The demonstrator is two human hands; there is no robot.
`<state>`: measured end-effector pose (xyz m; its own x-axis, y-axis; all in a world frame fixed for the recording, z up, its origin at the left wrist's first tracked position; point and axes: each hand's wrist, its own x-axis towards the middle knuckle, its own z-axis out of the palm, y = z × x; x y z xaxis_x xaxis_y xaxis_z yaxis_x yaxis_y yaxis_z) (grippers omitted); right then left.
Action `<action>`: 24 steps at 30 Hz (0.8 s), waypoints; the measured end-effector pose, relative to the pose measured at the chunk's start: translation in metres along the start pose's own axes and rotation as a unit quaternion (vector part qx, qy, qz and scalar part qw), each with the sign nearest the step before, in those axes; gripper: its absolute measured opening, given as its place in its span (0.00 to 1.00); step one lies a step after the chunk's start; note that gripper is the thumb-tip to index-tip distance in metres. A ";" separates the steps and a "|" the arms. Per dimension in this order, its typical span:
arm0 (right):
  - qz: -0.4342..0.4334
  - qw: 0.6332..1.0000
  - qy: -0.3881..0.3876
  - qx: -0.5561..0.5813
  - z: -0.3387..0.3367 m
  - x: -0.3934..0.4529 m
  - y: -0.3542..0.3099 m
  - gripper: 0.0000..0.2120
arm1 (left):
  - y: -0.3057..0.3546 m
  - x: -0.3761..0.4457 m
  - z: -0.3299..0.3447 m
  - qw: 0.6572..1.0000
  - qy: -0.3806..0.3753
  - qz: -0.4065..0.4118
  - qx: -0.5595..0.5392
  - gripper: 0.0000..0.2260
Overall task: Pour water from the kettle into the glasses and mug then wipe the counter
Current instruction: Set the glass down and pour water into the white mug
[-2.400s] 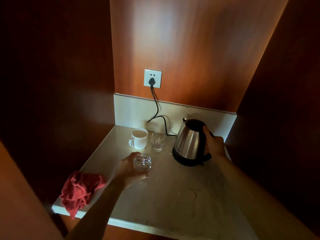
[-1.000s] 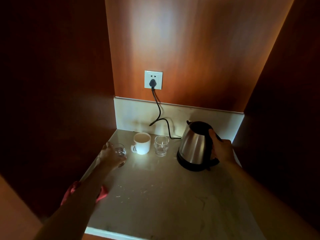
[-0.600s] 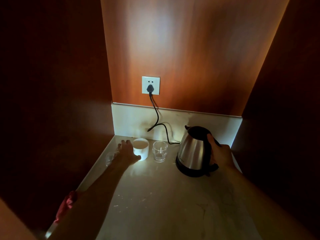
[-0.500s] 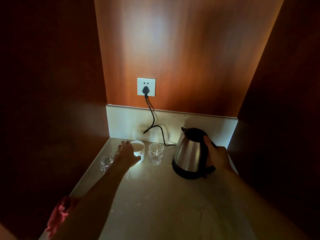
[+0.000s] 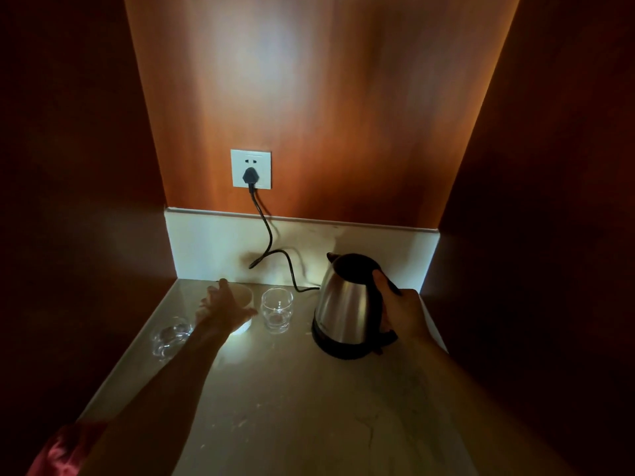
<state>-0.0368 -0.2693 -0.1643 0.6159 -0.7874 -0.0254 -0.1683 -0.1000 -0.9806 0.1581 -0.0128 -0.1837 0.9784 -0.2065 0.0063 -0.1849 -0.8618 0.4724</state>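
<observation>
The right hand [image 5: 402, 312] has its grip closed round the handle of the kettle [image 5: 347, 307] on the table [image 5: 292, 407]. The left hand [image 5: 223, 310] lies over the mug [image 5: 244, 298], its grip unclear, a glass [image 5: 276, 309] just right of it.

- Dim overall; side panels [image 5: 68, 166] nearly black, detail lost.
- Light falls from above onto back panel [image 5: 309, 97]; soft bright patch up top, fading twd edges.
- Backsplash [image 5: 213, 245] & counter [image 5: 292, 407] moderately lit, greenish cast.
- Bright glow on counter beside mug [image 5: 244, 297].
- Cord [image 5: 271, 249] throws faint shadow on backsplash.
- Kettle [image 5: 343, 310] steel shows soft highlights.
- Wide-angle: panel edges splay outward.
- Near glass [image 5: 170, 336] & red cloth [image 5: 65, 451] murky, soft.
</observation>
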 end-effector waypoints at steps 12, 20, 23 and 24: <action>-0.006 1.000 -0.012 0.004 -0.004 -0.003 -0.003 0.38 | 0.006 -0.086 -0.018 0.996 0.006 0.081 -0.022 0.39; -0.019 1.000 -0.017 -0.009 -0.008 -0.014 -0.014 0.34 | -0.001 -0.139 -0.002 0.989 -0.054 0.126 -0.050 0.40; -0.023 1.000 -0.011 -0.017 -0.009 -0.018 -0.017 0.31 | -0.003 -0.147 0.000 0.986 -0.059 0.145 -0.060 0.40; -0.022 1.000 -0.008 -0.017 -0.009 -0.019 -0.017 0.30 | -0.003 -0.148 0.000 0.985 -0.059 0.152 -0.058 0.40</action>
<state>-0.0522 -0.2583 -0.1451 0.6359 -0.7716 0.0142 -0.1661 -0.1548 -0.9739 0.0134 0.0200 -0.1859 0.8607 -0.5051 0.0641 -0.4494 -0.6945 0.5619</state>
